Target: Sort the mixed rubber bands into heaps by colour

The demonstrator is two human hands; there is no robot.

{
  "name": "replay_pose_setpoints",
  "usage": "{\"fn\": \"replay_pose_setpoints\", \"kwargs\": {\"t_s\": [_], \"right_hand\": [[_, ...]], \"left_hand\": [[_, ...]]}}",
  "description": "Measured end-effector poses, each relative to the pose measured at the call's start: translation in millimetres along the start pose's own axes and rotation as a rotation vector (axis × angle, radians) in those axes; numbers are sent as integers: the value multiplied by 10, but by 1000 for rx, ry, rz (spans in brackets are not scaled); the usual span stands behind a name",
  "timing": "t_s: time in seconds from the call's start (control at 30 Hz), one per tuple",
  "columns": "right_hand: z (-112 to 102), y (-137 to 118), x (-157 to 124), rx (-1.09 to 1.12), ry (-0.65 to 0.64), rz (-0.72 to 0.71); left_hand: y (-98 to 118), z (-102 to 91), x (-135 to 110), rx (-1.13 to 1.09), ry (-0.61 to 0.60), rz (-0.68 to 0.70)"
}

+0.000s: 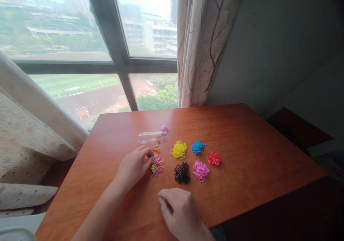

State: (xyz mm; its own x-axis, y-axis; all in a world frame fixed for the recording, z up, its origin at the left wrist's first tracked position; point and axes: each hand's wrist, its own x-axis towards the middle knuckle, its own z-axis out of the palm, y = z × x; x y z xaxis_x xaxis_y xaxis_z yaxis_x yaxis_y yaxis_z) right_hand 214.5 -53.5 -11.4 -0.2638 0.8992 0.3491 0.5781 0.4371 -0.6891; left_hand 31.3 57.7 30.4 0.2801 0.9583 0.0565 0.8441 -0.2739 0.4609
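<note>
My left hand [135,164] reaches to a small mixed heap of multicoloured rubber bands [158,161], its thumb and fingers pinched together at the heap's left edge. Whatever may be between those fingertips is hidden. Closer to me, my right hand [178,210] rests over the table with fingers curled and thumb near the forefinger; I cannot make out anything in it. Sorted piles lie to the right of the mixed heap: yellow bands [179,150], blue bands [198,147], red bands [214,158], pink bands [200,170] and black bands [182,173].
Behind the mixed heap, a clear plastic bottle-like container [152,137] lies on its side, a pinkish-purple piece [164,128] by its right end. The brown wooden table [255,144] stands against a window, with a patterned curtain [199,43] on the right.
</note>
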Motion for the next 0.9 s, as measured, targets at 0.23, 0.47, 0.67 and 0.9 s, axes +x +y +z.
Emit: {"fn": "replay_pose_setpoints", "kwargs": {"t_s": [0.23, 0.47, 0.67, 0.9], "right_hand": [[4, 13, 11, 32, 16, -2], [50, 49, -22, 11, 25, -1], [29, 34, -16, -15, 16, 32], [57, 27, -5, -117, -12, 79]], "left_hand": [[385, 69, 308, 33, -14, 188], [595, 275, 566, 50, -27, 226], [357, 139, 386, 26, -5, 202], [-60, -39, -90, -26, 28, 82]]}}
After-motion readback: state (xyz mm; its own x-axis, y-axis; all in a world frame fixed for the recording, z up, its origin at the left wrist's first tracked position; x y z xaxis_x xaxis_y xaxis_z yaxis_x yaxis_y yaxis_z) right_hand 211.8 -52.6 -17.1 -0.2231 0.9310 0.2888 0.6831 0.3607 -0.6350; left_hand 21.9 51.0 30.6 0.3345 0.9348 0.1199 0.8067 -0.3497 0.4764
